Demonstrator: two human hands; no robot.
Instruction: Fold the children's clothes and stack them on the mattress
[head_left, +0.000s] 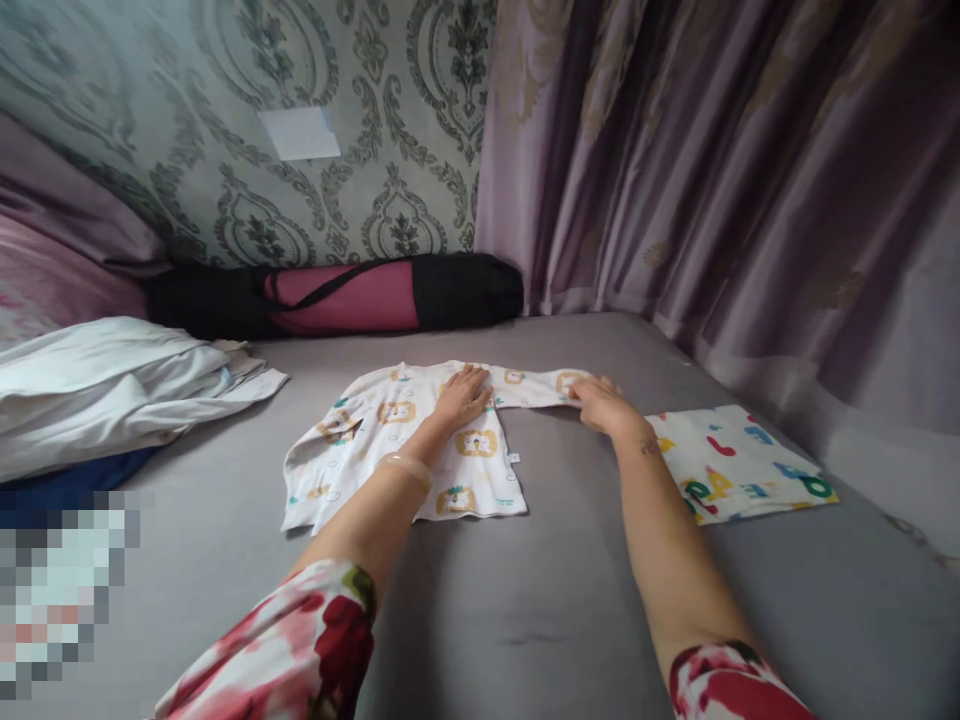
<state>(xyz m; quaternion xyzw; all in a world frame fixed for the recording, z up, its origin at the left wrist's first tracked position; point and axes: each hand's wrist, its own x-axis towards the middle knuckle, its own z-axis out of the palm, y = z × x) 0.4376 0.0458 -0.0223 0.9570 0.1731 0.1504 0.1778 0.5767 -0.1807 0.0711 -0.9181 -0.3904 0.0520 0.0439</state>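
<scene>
A small white long-sleeved shirt (397, 411) with orange lion prints lies spread on the grey sheet. My left hand (463, 396) rests flat on it near the shoulder, fingers stretched out. One sleeve reaches straight out to the right, and my right hand (602, 402) is at its cuff end, fingers partly hidden by the hand itself; whether they pinch the cloth is unclear. The other sleeve bends down at the left. To the right of my right forearm lies a folded white cloth (750, 462) with colourful letter prints.
Heaped pale clothes (112, 385) lie at the left, with a dark blue cloth (82, 478) beneath. A long black and maroon bag (345, 297) lies along the patterned wall. Purple curtains (675, 170) hang at the right. The grey sheet (525, 600) covers the surface.
</scene>
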